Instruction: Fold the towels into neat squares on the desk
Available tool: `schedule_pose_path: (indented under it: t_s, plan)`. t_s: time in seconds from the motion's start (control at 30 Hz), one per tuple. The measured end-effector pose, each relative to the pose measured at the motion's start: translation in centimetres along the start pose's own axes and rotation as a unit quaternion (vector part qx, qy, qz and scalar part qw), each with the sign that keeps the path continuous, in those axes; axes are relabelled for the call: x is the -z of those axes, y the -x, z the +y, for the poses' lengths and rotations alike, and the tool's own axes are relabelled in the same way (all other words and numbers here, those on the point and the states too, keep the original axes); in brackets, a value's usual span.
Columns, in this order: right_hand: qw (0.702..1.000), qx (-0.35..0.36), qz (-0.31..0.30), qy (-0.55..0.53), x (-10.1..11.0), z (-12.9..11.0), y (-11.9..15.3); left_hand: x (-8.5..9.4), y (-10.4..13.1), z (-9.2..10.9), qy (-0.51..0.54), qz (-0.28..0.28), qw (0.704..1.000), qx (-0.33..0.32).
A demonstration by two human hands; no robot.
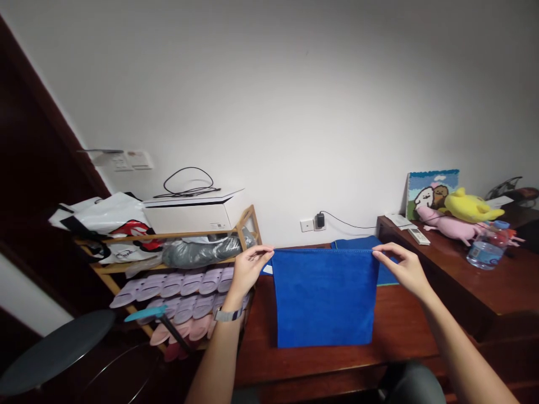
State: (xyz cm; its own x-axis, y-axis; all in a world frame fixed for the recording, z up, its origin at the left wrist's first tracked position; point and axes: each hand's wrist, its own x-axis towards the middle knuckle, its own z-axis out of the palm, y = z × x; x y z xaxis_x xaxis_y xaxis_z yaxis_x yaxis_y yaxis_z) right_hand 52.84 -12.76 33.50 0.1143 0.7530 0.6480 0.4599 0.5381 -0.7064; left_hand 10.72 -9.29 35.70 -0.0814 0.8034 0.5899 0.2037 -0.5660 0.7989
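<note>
A blue cloth (pixel 325 300) hangs upright and flat between my hands, above the brown wooden table (pixel 404 320). My left hand (pixel 251 268) pinches its top left corner between thumb and fingers. At the top right corner, my right hand (pixel 400 265) holds the cloth in the same kind of pinch. The cloth's top edge is stretched nearly straight. Behind it, more blue fabric (pixel 357 243) lies at the back of the table, partly hidden by the hanging cloth.
Left of the table stands a wooden rack (pixel 252 224) with slippers, bags and a white box (pixel 189 213). A dark round stool (pixel 56 348) is at lower left. The right-hand cabinet (pixel 475 286) bears plush toys, a remote (pixel 419 236) and a water bottle (pixel 488 247).
</note>
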Motion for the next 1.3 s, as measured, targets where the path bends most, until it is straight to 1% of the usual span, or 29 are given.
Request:
schedule_pose_path:
  t_s: [0.17,0.3,0.63,0.77,0.9,0.97,1.07,1.17,1.3]
  plan:
    - [1.000,0.014,0.000,0.004,0.0,-0.5,0.4,0.1,0.6,0.6,-0.011,-0.001,1.000,-0.005]
    - [0.999,0.034,0.018,0.006,0.1,-1.3,0.7,0.2,1.1,1.1,-0.025,-0.002,1.000,-0.019]
    - [0.997,0.067,0.026,0.005,0.1,-2.8,1.5,0.7,2.0,1.4,0.001,0.027,1.000,-0.014]
    - [0.996,0.077,0.032,0.017,-0.3,-2.7,1.7,0.6,2.2,1.1,0.008,0.038,0.999,-0.007]
    - [0.996,0.083,0.031,0.029,-0.8,-2.2,1.9,0.6,2.4,0.6,0.015,0.032,0.999,0.004]
    - [0.996,0.083,0.029,0.030,-0.8,-2.2,2.1,0.6,2.6,0.7,0.013,0.032,0.999,0.007]
    - [0.996,0.077,0.032,0.032,-0.3,-2.6,2.7,1.0,3.6,1.7,0.001,0.029,1.000,0.008]
    - [0.996,0.079,0.037,0.036,1.0,-3.4,3.9,1.7,5.1,3.3,-0.004,0.033,0.999,-0.005]
    - [0.990,0.130,0.062,0.011,2.8,-4.7,5.4,2.6,7.0,5.4,-0.014,0.046,0.997,-0.061]
